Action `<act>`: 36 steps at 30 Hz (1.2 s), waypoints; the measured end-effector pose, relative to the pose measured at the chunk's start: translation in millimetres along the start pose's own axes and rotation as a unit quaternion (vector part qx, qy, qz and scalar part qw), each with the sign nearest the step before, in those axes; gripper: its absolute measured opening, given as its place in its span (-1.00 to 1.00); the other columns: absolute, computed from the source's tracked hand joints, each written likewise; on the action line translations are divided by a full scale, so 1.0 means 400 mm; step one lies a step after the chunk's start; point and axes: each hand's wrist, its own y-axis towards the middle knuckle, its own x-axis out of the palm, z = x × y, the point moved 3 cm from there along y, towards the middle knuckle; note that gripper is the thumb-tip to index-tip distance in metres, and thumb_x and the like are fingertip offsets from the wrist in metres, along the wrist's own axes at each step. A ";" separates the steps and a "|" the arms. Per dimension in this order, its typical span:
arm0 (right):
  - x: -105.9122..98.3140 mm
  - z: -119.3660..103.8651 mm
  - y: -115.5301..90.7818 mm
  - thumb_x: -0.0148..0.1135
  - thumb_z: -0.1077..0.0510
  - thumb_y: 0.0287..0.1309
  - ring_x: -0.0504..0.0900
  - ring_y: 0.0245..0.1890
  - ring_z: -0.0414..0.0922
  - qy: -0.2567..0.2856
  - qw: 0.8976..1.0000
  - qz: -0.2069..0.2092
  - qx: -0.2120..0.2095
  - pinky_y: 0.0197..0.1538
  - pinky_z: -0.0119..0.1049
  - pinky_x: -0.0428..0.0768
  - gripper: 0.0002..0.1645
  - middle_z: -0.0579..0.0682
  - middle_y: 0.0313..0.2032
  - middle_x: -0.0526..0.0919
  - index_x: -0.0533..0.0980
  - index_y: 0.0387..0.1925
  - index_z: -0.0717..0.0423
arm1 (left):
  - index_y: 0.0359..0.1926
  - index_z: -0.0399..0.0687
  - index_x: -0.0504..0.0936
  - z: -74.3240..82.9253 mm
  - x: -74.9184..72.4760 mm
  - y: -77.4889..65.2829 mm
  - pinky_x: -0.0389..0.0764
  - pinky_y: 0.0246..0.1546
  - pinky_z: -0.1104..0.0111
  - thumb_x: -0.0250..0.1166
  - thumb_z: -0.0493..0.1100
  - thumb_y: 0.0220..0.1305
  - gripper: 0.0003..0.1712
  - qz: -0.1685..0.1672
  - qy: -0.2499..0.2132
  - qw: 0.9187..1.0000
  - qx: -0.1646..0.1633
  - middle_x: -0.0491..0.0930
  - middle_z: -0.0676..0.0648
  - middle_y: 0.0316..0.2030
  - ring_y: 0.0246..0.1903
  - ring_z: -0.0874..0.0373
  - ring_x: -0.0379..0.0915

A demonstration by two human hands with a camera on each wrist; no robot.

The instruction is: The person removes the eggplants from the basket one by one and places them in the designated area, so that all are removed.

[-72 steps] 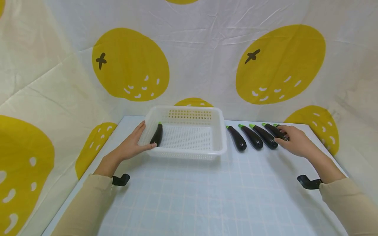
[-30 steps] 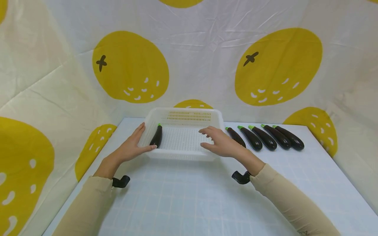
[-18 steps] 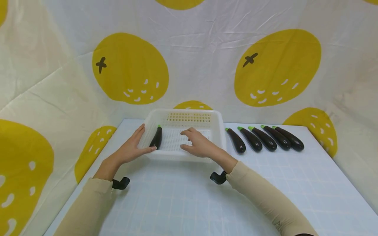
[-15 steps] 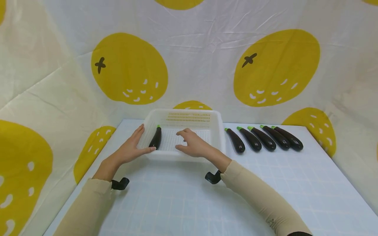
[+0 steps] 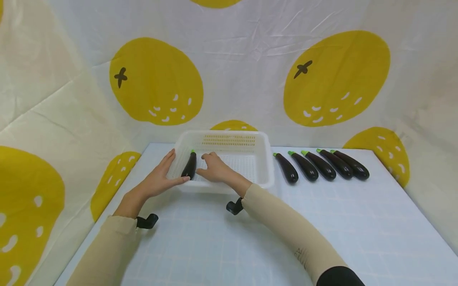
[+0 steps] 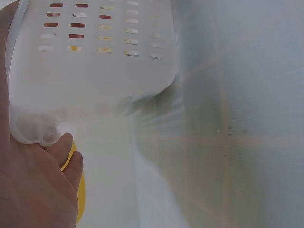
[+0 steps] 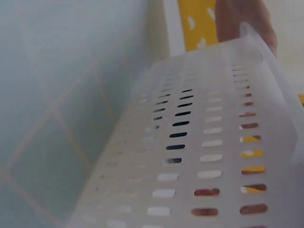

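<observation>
A white perforated plastic basket (image 5: 266, 159) stands at the back of the table, with one dark eggplant (image 5: 191, 167) inside at its left. My left hand (image 5: 157, 178) rests on the basket's front left corner, fingers stretched along the left side and thumb over the front rim. In the left wrist view, fingertips of that hand (image 6: 38, 180) touch the outside by the rim. Over the basket, my right hand (image 5: 216, 170) is just right of the eggplant, thumb and fingers apart and nothing visible between them. From the right wrist, the basket wall (image 7: 228, 190) hides that hand's fingers.
Right of the basket, several eggplants (image 5: 323, 166) lie in a slanted row, green stems toward the back. A pale blue checked cloth covers the table (image 5: 222, 238). Behind it hangs a white sheet (image 5: 243, 79) with yellow fruit prints.
My right hand has left the row of eggplants without one and moved left over the basket to near the eggplant inside. The left hand and basket have stayed in place.
</observation>
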 end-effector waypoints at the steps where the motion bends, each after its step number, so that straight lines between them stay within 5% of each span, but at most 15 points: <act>1: 0.005 -0.004 0.008 0.20 -0.04 0.44 0.43 0.32 0.07 0.001 1.000 -0.001 0.009 0.38 -0.06 0.44 -0.24 0.27 0.36 0.37 0.28 0.46 0.32 | 0.66 0.02 -0.28 0.001 -0.001 0.000 0.16 0.34 -0.39 0.35 0.49 0.14 0.41 0.001 0.001 1.000 0.001 -0.32 -0.10 0.65 0.54 -0.31 -0.11; 6: 0.029 -0.023 0.043 0.19 -0.09 0.45 0.43 0.36 0.08 0.025 0.998 -0.013 0.061 0.37 -0.04 0.47 -0.24 0.25 0.39 0.42 0.31 0.43 0.33 | 0.66 -0.04 -0.28 0.005 -0.007 -0.002 0.06 0.40 -0.37 0.33 0.48 0.17 0.40 -0.006 0.007 1.000 0.001 -0.33 -0.11 0.65 0.58 -0.28 -0.21; 13: 0.050 -0.030 0.072 0.22 -0.05 0.44 0.70 -0.11 0.07 0.122 0.983 -0.042 0.134 -0.02 -0.15 0.72 -0.26 0.27 0.22 0.53 0.31 0.36 0.41 | 0.65 -0.09 -0.29 0.008 -0.003 0.000 0.04 0.42 -0.34 0.33 0.46 0.19 0.39 -0.009 0.011 1.000 0.005 -0.35 -0.11 0.65 0.58 -0.27 -0.22; 19: 0.075 -0.034 0.101 0.27 -0.02 0.40 0.68 -0.03 0.10 0.177 0.966 -0.083 0.169 0.09 -0.07 0.68 -0.21 0.27 0.24 0.52 0.28 0.40 0.42 | 0.65 -0.04 -0.32 0.000 -0.005 -0.001 0.03 0.43 -0.33 0.34 0.47 0.17 0.41 -0.011 -0.003 1.000 0.007 -0.38 -0.06 0.65 0.59 -0.22 -0.27; 26: 0.096 -0.017 0.135 0.31 -0.02 0.37 0.61 -0.22 -0.06 0.138 0.970 -0.093 0.178 -0.17 -0.30 0.64 -0.20 0.23 0.26 0.52 0.31 0.41 0.40 | 0.65 -0.05 -0.31 0.000 -0.001 0.001 0.02 0.43 -0.33 0.36 0.45 0.17 0.41 -0.012 -0.018 1.000 0.015 -0.39 -0.02 0.64 0.59 -0.22 -0.30; 36: 0.087 -0.028 0.124 0.34 0.10 0.29 0.57 -0.42 -0.09 0.117 0.972 -0.089 0.181 -0.38 -0.35 0.58 -0.46 0.16 -0.11 0.63 0.49 0.16 0.37 | 0.65 -0.06 -0.30 0.004 -0.003 -0.001 0.01 0.46 -0.29 0.36 0.47 0.16 0.42 -0.010 -0.011 1.000 0.014 -0.37 -0.02 0.65 0.60 -0.17 -0.30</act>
